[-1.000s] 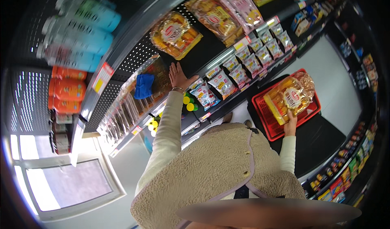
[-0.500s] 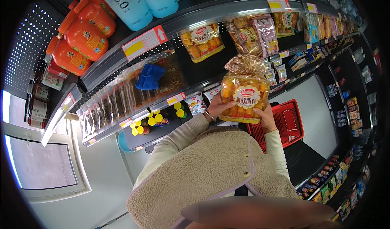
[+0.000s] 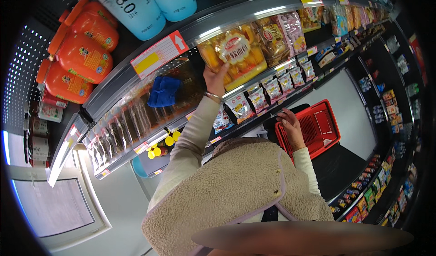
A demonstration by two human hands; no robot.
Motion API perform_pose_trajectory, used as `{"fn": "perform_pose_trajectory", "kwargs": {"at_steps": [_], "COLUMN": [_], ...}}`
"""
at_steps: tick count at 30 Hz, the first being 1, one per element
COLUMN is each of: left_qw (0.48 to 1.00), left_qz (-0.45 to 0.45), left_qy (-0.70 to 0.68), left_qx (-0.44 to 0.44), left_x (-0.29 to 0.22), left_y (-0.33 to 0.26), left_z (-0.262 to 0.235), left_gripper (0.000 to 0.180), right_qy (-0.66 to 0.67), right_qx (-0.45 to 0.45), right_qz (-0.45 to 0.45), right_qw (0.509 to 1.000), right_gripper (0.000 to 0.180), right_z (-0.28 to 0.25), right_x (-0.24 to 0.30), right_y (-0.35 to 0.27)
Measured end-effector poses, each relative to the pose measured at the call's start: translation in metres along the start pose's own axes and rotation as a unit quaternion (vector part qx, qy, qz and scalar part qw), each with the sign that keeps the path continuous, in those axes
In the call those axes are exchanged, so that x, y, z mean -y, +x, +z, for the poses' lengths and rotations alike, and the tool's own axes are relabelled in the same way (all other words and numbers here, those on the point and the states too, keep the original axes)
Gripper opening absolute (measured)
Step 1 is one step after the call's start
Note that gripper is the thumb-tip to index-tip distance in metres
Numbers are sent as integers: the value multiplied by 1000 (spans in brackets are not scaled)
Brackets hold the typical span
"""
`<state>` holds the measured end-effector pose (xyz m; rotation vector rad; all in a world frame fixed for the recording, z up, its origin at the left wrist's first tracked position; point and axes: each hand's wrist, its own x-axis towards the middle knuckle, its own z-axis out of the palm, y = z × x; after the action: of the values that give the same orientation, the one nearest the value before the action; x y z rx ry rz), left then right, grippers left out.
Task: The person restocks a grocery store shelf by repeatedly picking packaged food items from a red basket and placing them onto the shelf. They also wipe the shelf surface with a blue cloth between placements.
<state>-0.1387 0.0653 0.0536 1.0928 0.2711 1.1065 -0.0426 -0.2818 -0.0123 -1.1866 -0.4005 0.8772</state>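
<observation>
A clear bag of soft bread rolls (image 3: 247, 67) with a yellow lower band is at the shelf in front of me. My left hand (image 3: 215, 78) grips its near left corner, thumb on the front. The bag covers the spot behind it, so I cannot tell whether it rests on the shelf. To its right stand a brown bread bag (image 3: 273, 37) and a pink snack bag (image 3: 292, 32). My right hand (image 3: 293, 130) is away from the bag, its fingers loosely bent and apart with nothing in them, over the red shopping basket (image 3: 335, 124).
Small snack packets (image 3: 259, 99) line the shelf below. A blue cloth-like item (image 3: 164, 91) lies on packs to the left. Orange jugs (image 3: 85, 57) and blue bottles (image 3: 136, 12) stand on the upper shelf. Price-tag strips run along the shelf edges.
The bread bag has gone from between both hands to the upper left, against the shelf, in my left hand alone. My right hand has let go of it.
</observation>
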Motion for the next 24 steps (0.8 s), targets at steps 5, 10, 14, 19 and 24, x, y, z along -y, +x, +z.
{"fn": "perform_pose_trajectory", "kwargs": {"at_steps": [5,10,14,19,24], "left_qw": [992,994,993,982,881], "left_qz": [-92,-92,-94,-68,-152], "left_qy": [76,43,67,176,447], "left_qx": [-31,-31,1,10,18], "left_x": [31,48,45,43,29], "left_y": [20,10,6,-1,-2], "left_z": [-14,-23,-29,-33,-43], "left_gripper": [48,49,48,46,48], "right_qy": [20,33,36,20,17], "right_qx": [-34,-80,-95,-87,-75], "right_qz": [12,22,44,60,72], "right_qw": [999,996,994,994,994], "right_gripper": [59,54,51,48,46], "right_z": [0,-5,-7,-8,-11], "right_x": [-17,-22,-28,-36,-42], "right_y": [-19,-37,-43,-45,-40]}}
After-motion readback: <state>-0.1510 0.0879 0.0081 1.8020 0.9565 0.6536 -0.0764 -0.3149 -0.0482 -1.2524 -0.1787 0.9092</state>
